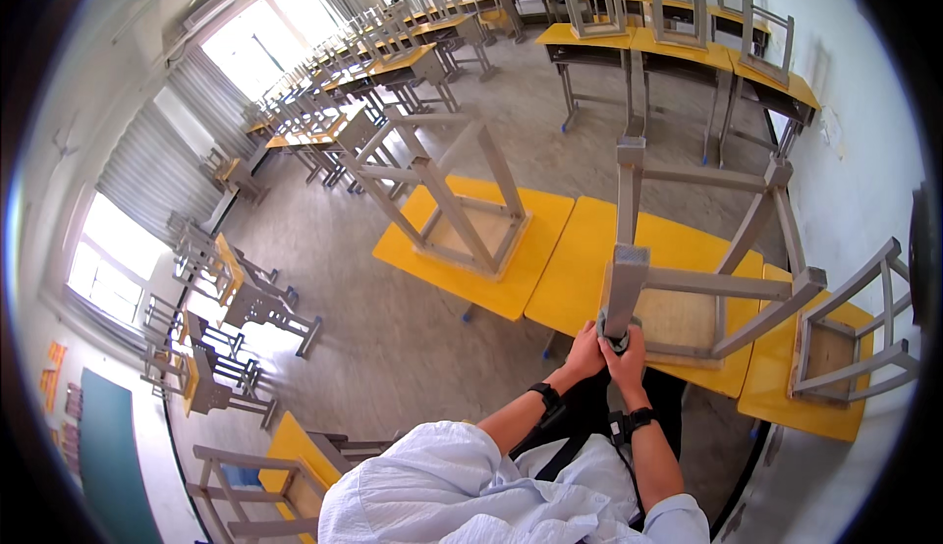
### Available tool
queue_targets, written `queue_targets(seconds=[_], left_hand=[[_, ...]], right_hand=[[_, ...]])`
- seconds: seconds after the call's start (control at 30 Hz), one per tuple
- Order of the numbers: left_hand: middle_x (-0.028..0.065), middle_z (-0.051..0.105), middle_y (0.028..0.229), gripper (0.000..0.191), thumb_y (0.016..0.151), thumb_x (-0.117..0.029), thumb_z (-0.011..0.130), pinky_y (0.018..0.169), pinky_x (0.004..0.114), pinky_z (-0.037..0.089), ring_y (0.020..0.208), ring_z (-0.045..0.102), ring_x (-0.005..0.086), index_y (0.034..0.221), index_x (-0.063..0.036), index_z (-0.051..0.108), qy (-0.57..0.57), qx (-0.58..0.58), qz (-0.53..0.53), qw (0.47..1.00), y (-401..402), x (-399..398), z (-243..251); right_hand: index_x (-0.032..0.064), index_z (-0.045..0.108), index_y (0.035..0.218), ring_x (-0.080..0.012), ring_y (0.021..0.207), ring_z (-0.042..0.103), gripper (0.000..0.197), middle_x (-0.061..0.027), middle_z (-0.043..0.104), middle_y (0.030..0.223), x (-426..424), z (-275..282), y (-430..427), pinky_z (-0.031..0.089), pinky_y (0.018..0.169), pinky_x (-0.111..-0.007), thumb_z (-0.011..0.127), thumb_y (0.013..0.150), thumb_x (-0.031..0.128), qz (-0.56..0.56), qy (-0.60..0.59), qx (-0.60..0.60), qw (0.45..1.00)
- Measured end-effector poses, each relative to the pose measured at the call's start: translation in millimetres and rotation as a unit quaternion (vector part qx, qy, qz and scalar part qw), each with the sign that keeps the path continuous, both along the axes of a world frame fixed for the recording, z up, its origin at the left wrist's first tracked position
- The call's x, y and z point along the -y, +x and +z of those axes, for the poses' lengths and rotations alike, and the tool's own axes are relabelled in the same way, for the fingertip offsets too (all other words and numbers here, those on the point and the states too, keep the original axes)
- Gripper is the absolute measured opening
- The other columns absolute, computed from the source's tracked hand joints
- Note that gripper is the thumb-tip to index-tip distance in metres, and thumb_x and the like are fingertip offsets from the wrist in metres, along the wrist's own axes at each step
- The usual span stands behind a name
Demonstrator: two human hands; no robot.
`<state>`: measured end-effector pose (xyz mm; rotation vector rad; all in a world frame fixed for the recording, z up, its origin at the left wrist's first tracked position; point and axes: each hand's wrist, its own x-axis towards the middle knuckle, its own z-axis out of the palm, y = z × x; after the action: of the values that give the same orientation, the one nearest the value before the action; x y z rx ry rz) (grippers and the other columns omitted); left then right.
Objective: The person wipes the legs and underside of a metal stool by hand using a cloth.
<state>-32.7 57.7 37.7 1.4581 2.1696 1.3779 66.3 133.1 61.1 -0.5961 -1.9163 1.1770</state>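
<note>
Both my hands are together at the near leg of an upturned wooden-seated stool [681, 316]. A grey-green cloth [608, 338] wraps around the lower part of that leg. My left hand [584, 355] grips the cloth from the left side. On its right side, my right hand [626, 358] presses the cloth with the thumb uppermost. The stool rests seat-down on a yellow-topped desk [571, 279], its grey legs pointing up. My fingers on the far side of the leg are partly hidden.
Another upturned stool [471, 231] stands on the desk to the left, and a third stool [832, 352] on the right near the white wall [862, 176]. Rows of desks with upturned stools [398, 58] extend ahead. Behind me at lower left is another desk [280, 448] with a stool.
</note>
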Motion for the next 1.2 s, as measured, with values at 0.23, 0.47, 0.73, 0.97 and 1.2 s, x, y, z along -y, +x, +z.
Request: queue_targets(seconds=[0.23, 0.47, 0.73, 0.97, 1.2], left_hand=[[0.0152, 0.058, 0.11, 0.037, 0.073, -0.012, 0.062, 0.09, 0.045, 0.042, 0.103, 0.049, 0.0394, 0.11, -0.0055, 0.056, -0.009, -0.016, 0.0, 1.0, 0, 2, 5], [0.0162, 0.059, 0.108, 0.039, 0.072, -0.01, 0.063, 0.089, 0.045, 0.042, 0.103, 0.049, 0.0395, 0.11, -0.0048, 0.055, -0.003, -0.011, -0.006, 1.0, 3, 0, 7], [0.0167, 0.058, 0.11, 0.04, 0.073, -0.01, 0.062, 0.091, 0.045, 0.041, 0.105, 0.048, 0.0391, 0.112, -0.0043, 0.055, -0.012, 0.013, -0.024, 1.0, -7, 0, -9], [0.0158, 0.055, 0.12, 0.045, 0.074, -0.01, 0.063, 0.095, 0.045, 0.039, 0.107, 0.046, 0.0404, 0.118, -0.007, 0.055, -0.032, -0.011, -0.027, 0.999, -4, -1, -9], [0.0168, 0.054, 0.121, 0.044, 0.074, -0.011, 0.063, 0.096, 0.047, 0.037, 0.109, 0.044, 0.0419, 0.118, -0.0066, 0.055, -0.043, -0.017, -0.017, 0.999, -1, 0, -6]], right_hand=[[0.0026, 0.056, 0.099, -0.036, 0.09, 0.055, 0.036, -0.0156, 0.056, 0.093, 0, 0, -2, 0.044, 0.079, -0.041, 0.075, 0.076, 0.023, -0.003, 0.001, -0.009, 1.0], [0.0024, 0.056, 0.1, -0.0361, 0.09, 0.055, 0.037, -0.0155, 0.056, 0.094, -3, -3, 0, 0.045, 0.079, -0.041, 0.076, 0.076, 0.023, -0.014, 0.027, -0.011, 0.999], [0.0023, 0.057, 0.101, -0.0343, 0.091, 0.056, 0.037, -0.0149, 0.057, 0.095, 0, 2, 0, 0.045, 0.08, -0.04, 0.076, 0.076, 0.022, -0.006, -0.008, 0.007, 1.0], [0.0029, 0.057, 0.101, -0.0339, 0.09, 0.057, 0.036, -0.0145, 0.057, 0.095, -1, 4, 1, 0.046, 0.08, -0.04, 0.076, 0.076, 0.022, -0.006, 0.0, 0.002, 1.0], [0.0027, 0.057, 0.101, -0.035, 0.09, 0.057, 0.036, -0.0155, 0.057, 0.094, -1, 0, 0, 0.046, 0.08, -0.04, 0.076, 0.076, 0.022, -0.003, -0.01, 0.002, 1.0]])
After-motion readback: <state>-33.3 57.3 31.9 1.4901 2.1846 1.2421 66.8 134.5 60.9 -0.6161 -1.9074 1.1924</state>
